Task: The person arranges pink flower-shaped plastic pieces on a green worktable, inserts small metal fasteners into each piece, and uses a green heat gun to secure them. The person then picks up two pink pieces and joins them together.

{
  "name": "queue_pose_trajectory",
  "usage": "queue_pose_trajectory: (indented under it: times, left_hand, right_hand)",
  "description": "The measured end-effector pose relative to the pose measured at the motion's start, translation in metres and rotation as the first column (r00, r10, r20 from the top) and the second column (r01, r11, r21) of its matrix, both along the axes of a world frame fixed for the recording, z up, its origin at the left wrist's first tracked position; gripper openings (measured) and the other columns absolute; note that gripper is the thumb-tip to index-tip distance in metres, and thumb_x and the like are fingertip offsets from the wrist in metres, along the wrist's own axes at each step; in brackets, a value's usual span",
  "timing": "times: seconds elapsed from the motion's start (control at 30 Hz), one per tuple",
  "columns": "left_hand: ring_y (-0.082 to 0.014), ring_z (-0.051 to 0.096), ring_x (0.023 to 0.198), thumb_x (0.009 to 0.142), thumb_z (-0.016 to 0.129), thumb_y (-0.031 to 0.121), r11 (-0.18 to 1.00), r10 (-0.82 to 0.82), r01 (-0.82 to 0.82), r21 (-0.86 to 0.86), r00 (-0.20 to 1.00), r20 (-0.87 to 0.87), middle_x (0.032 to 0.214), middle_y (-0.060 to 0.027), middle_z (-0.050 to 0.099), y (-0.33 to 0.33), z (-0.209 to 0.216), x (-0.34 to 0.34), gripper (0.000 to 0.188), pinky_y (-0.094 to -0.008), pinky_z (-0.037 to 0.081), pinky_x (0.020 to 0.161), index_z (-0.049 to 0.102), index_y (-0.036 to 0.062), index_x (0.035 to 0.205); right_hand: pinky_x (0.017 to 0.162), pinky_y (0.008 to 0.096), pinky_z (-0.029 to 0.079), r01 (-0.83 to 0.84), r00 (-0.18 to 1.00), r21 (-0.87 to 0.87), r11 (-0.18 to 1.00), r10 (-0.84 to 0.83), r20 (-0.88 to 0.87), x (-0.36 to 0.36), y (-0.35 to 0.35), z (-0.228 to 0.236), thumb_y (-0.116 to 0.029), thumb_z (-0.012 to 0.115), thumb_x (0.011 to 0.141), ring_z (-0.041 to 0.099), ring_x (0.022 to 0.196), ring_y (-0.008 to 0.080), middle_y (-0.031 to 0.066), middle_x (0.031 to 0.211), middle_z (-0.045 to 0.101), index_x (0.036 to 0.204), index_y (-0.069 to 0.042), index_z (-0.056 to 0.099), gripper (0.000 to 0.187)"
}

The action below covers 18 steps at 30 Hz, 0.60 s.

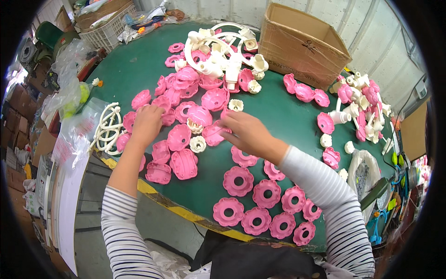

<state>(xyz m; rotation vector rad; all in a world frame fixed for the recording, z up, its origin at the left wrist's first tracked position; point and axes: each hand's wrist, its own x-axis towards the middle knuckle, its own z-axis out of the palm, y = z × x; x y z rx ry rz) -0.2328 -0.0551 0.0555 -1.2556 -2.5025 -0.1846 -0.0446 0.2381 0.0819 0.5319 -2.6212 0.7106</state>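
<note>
My left hand (pixel 147 123) reaches into a loose pile of pink scalloped plastic cups, its fingertips bent down against a pink cup (pixel 161 102); whether it grips the cup is hidden. To the right of the pile, my right hand (pixel 248 132) has its thumb and fingers apart, beside another pink cup (pixel 213 135). Cream flower-shaped pieces (pixel 198 144) lie among the cups. Nearer to me, several pink scalloped rings (pixel 256 221) with round center holes lie flat in rough rows on the green table (pixel 200 195).
White curved tubes and fittings (pixel 223 56) are heaped at the back. An open cardboard box (pixel 302 46) stands behind at right, with a pink-and-white pile (pixel 364 104) beside it. Coiled cream tubing (pixel 109 128) lies at left. Yellow-black tape (pixel 174 207) marks the table's near edge.
</note>
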Motion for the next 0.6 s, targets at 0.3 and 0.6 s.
queue_pose_trajectory:
  times: [0.3, 0.6]
  left_hand:
    - [-0.0348, 0.062, 0.093, 0.083, 0.076, 0.019, 0.986, 0.129, -0.158, 0.054, 0.929, 0.346, 0.093, -0.0138, 0.062, 0.001, 0.037, 0.037, 0.026, -0.0448, 0.05, 0.08, 0.063, 0.0042, 0.101]
    - [-0.0352, 0.058, 0.108, 0.08, 0.076, 0.015, 0.972, -0.013, 0.001, 0.235, 0.999, 0.051, 0.107, -0.0152, 0.06, 0.073, -0.001, -0.054, 0.035, -0.0453, 0.051, 0.087, 0.058, 0.003, 0.107]
  right_hand:
    - [0.089, 0.0468, 0.042, 0.251, 0.929, 0.449, 0.858, -0.344, 0.139, -0.157, -0.104, -0.028, -0.017, 0.063, 0.086, 0.065, 0.099, 0.031, 0.0122, 0.096, 0.073, 0.102, -0.004, 0.067, 0.021]
    - [0.095, 0.0482, 0.039, 0.049, 0.885, 0.355, 0.933, -0.206, 0.418, -0.146, -0.084, -0.022, -0.03, 0.079, 0.078, 0.058, 0.117, 0.0355, 0.0186, 0.108, 0.071, 0.137, 0.005, 0.045, 0.076]
